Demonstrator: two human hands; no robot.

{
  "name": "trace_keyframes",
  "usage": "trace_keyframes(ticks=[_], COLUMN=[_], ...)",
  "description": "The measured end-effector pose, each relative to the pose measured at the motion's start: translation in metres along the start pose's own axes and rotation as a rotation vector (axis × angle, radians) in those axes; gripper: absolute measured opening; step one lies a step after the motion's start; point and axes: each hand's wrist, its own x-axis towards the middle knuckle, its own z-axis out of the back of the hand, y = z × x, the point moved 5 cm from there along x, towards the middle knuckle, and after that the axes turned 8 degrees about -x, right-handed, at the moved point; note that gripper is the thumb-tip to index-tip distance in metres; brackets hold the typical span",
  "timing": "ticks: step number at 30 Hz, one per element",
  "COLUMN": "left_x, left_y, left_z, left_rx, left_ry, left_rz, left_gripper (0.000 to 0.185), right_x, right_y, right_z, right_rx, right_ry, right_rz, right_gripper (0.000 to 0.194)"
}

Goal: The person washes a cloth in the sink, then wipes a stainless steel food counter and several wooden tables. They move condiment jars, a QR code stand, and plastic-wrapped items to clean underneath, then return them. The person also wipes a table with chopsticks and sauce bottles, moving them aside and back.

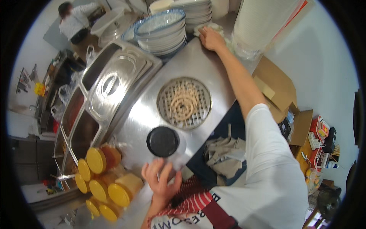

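Note:
My right hand (212, 39) is stretched to the far end of a stainless steel counter (194, 60), with its fingers on a crumpled pale cloth (209, 27). My left hand (160, 179) is low over the near part of the counter with its fingers apart. Just beyond its fingertips is a round black lid or container (163, 141); blur hides whether they touch. Farther along, a round perforated metal grate (206, 98) is set in the counter. Tan, ring-shaped material (184, 101) lies on it in a coil.
Yellow-lidded jars (99, 190) crowd the left near side. Steel food pans (77, 131), one with a handled lid (110, 86), line the left. Stacked bowls (161, 31) and wrapped cups (254, 25) stand at the far end. A cardboard box (276, 83) is at right; a person (75, 21) stands beyond.

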Motion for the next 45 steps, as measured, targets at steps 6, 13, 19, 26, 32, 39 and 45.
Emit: trace_keyframes(ticks=[6,13,19,26,32,39,45], left_x=[0.031,0.063,0.102,0.138,0.169,0.217,0.115], left_y=[0.003,-0.007,0.007,0.015,0.013,-0.015,0.000], left_z=[-0.013,-0.009,-0.031,-0.056,-0.095,-0.126,-0.053], left_rx=[0.012,0.139,0.225,0.149,0.151,0.091,0.175], left_ry=[-0.011,0.080,0.242,0.363,0.367,0.337,0.494], left_rz=[0.109,0.104,0.269,0.404,0.298,0.214,0.378], left_gripper=[0.074,0.088,0.118,0.119,0.121,0.120,0.116], right_x=[-0.108,-0.215,-0.183,-0.290,-0.314,-0.300,-0.249], right_y=[0.041,0.012,-0.035,0.057,0.089,0.105,0.132], right_z=[0.033,0.076,0.071,0.100,0.121,0.125,0.102], right_rx=[0.244,0.325,0.244,0.457,0.461,0.327,0.214], right_ry=[0.015,0.065,-0.132,-0.097,-0.053,-0.008,0.043], right_rz=[0.282,0.185,-0.061,0.034,0.077,0.191,0.333], right_gripper=[0.033,0.034,0.032,0.033,0.038,0.037,0.039])
